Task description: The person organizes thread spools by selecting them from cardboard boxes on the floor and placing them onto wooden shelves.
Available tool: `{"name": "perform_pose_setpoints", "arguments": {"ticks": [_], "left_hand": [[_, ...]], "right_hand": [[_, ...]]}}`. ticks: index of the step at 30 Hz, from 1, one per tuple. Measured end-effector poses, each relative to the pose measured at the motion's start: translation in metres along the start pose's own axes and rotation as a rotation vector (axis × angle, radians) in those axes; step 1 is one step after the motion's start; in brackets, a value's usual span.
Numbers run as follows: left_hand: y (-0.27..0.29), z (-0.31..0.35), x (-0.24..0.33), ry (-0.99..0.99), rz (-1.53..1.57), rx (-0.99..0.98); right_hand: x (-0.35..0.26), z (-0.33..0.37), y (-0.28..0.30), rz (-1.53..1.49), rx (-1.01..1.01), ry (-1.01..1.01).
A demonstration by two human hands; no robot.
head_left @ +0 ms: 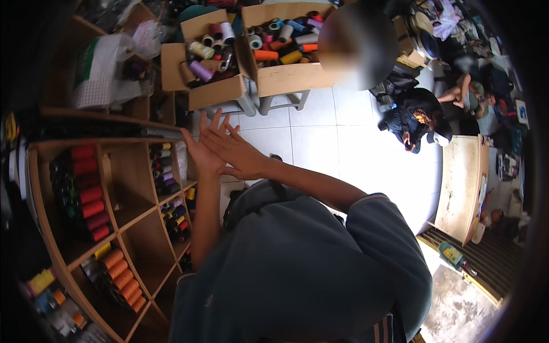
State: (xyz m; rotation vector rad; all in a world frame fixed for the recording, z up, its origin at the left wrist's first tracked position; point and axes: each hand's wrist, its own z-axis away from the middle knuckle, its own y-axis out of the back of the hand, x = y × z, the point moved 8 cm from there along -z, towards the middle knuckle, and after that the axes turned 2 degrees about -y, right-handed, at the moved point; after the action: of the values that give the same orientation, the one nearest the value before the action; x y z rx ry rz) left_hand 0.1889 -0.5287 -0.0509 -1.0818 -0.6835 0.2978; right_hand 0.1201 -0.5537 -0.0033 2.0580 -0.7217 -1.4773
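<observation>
My left hand [203, 158] is raised beside the wooden shelf, palm turned up and fingers spread. Across it lies my right hand [243, 153], its fingers stretched out and touching the left palm and fingers. Nothing shows in either hand, though the space where the palms meet is hidden. Just beyond the fingertips stands an open cardboard box [217, 94] of thread spools in purple, cream, brown and white. Close on the left is the compartmented wooden shelf [129, 219], with red thread spools [90, 194] and orange thread spools [122, 274] in rows.
A second cardboard box [297, 78] of mixed thread spools rests on a grey stool [284, 102]. White tiles [311, 137] cover the floor. Two people [416, 121] sit at the right, near a wooden panel [459, 188]. Another person's blurred head [359, 48] is beside the boxes.
</observation>
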Motion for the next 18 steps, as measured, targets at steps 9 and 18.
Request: {"name": "perform_pose_setpoints", "arguments": {"ticks": [9, 18], "left_hand": [[-0.055, -0.076, -0.154, 0.409, -0.381, -0.173], [-0.039, -0.198, -0.183, 0.368, -1.156, -0.370]], "right_hand": [[0.171, 0.076, 0.093, -0.074, 0.286, -0.687], [0.290, 0.179, 0.148, -0.129, 0.472, -1.083]]}}
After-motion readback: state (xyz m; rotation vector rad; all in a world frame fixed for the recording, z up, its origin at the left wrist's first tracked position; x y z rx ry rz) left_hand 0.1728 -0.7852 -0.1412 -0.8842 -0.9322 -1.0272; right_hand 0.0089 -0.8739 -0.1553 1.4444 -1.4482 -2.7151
